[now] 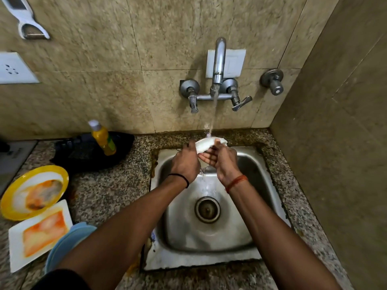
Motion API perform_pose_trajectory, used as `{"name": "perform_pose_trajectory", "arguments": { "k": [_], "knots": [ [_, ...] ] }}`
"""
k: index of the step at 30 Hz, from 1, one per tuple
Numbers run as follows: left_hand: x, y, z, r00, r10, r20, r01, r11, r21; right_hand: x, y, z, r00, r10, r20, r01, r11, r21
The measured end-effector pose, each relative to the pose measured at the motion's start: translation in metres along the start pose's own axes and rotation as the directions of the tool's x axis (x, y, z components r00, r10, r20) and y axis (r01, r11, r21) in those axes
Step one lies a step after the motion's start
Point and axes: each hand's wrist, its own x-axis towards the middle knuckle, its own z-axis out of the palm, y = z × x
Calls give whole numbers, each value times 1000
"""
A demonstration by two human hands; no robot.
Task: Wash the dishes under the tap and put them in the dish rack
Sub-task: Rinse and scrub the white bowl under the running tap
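Water runs from the steel tap onto a small white dish held over the back of the steel sink. My left hand grips the dish's left edge. My right hand cups it from the right, fingers on its rim and palm turned up under it. On the counter at the left wait a dirty yellow-rimmed plate, a white square plate smeared orange, and a blue plate partly under my left forearm.
A black dish rack sits on the counter behind the plates, with a yellow bottle standing in it. Two tap handles and a side valve stick out of the wall. The side wall closes in at the right.
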Motion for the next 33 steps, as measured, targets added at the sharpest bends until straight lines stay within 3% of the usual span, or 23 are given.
{"name": "perform_pose_trajectory", "arguments": {
  "k": [3,5,6,7,9,10,11,12,14,17,18,20,22,24,26,27,29,31,33],
  "knots": [
    [5,-6,2,996,-85,23,88,981,-174,5,2,0,997,-29,69,30,999,-15],
    [10,-12,2,958,-236,163,282,882,-378,9,10,-5,977,-167,130,193,956,-222],
    [11,-14,2,913,-302,273,404,762,-506,10,14,-12,948,-260,187,315,856,-409],
    [10,-16,1,859,-334,387,511,603,-613,11,18,-20,908,-320,269,418,673,-610],
    [5,-17,-2,764,-312,565,640,248,-728,15,28,-41,865,-285,413,458,111,-882],
    [3,-18,-2,730,-286,621,666,93,-740,18,32,-50,864,-253,435,403,-172,-899],
    [1,-18,-2,709,-268,653,673,-19,-739,18,35,-56,866,-241,437,332,-375,-865],
    [-1,-18,-1,697,-259,669,673,-86,-735,16,37,-58,865,-240,441,292,-474,-831],
    [-4,-16,1,690,-269,672,668,-122,-734,7,43,-55,839,-185,512,385,-464,-798],
    [-6,-18,2,682,-317,659,655,-138,-743,-6,50,-54,733,-15,681,649,-287,-705],
    [-8,-20,2,682,-305,665,654,-152,-741,-6,46,-57,711,8,703,669,-316,-673],
    [-11,-22,2,676,-262,688,667,-180,-723,3,32,-63,751,-38,659,562,-488,-669],
    [-12,-20,6,675,-241,698,670,-197,-716,4,23,-59,839,-134,528,374,-562,-738],
    [-13,-14,11,678,-257,689,664,-189,-724,-5,33,-44,856,-110,506,410,-454,-791],
    [-13,-11,14,698,-257,668,642,-188,-743,-16,48,-35,789,-23,613,593,-229,-772],
    [-13,-12,14,702,-252,667,641,-187,-745,-17,47,-37,753,-3,658,646,-183,-741],
    [-13,-13,13,694,-239,679,659,-171,-733,-5,33,-47,753,-28,658,622,-299,-724],
    [-14,-8,13,689,-229,688,666,-177,-725,10,17,-52,857,-94,506,414,-457,-787],
    [-13,1,15,689,-242,683,663,-169,-729,14,12,-41,924,-88,373,295,-457,-839]
  ]
}}
